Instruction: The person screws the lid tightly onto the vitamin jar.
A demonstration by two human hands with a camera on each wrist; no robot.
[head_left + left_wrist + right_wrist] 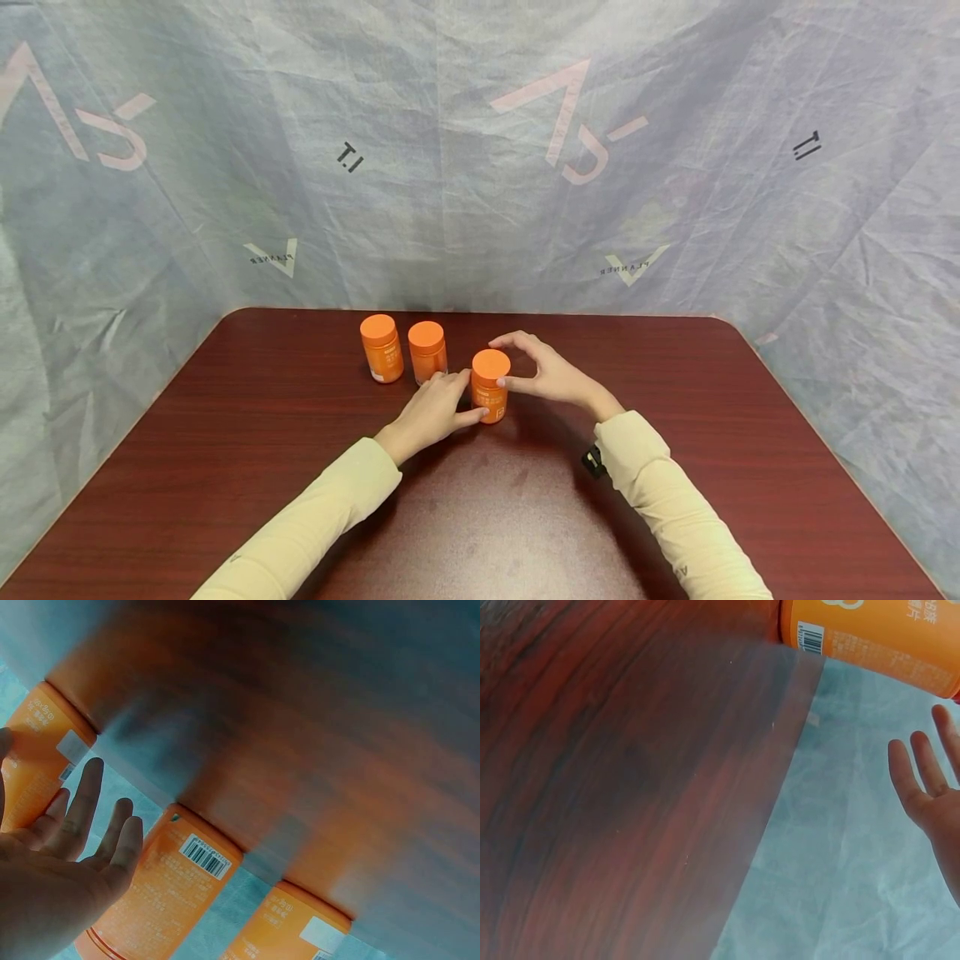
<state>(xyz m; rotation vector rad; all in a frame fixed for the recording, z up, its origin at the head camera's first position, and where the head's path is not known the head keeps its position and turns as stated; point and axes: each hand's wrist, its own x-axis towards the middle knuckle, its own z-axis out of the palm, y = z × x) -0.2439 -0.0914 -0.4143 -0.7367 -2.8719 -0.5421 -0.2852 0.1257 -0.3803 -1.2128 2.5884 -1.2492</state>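
In the head view an orange screw-lid bottle (491,400) stands upright between both hands. The left hand (433,412) grips its body from the left, thumb across the front and a finger at the side. Around the lid (491,367) curve the thumb and index finger of the right hand (558,375), the thumb in front and the index behind. The right wrist view shows three outstretched fingers (922,765) apart from the bottle (877,645); that thumb and index are out of sight. In the left wrist view several spread fingers (82,806) lie near orange bottles.
Two more orange bottles stand behind the left hand, one at the far left (382,354) and a nearer one (427,350) partly hidden by that hand. The dark red wooden table (247,408) ends at a hanging grey cloth (450,208) at the back and sides.
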